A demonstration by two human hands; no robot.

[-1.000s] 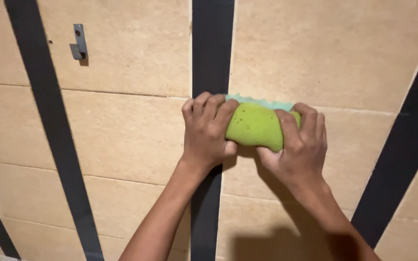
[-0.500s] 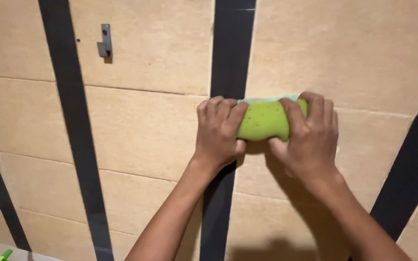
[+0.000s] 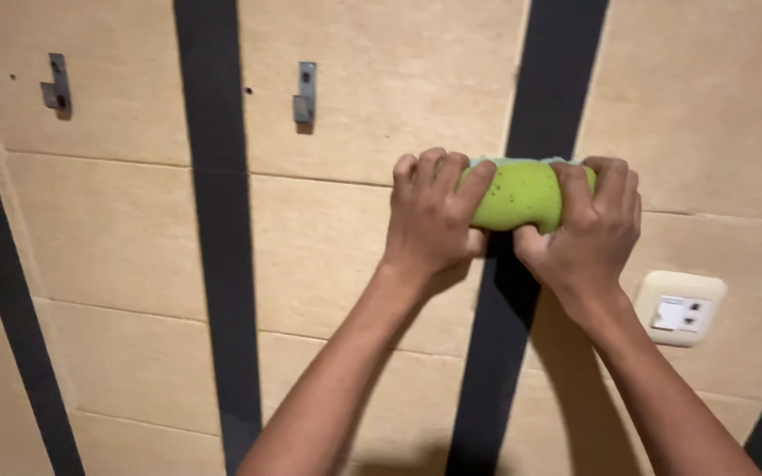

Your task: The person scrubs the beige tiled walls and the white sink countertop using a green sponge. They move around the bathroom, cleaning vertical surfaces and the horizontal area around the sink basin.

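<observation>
Two metal hooks sit on the tan wall at upper left. The left hand and right hand both curl tight fingers around a green sponge, pressing it against a dark stripe. A wall socket lies lower right.

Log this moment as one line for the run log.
left hand: grips green sponge | right hand: grips same sponge | sponge: pressed on black stripe of tan panelled wall | nearby: wall socket, two metal hooks
</observation>
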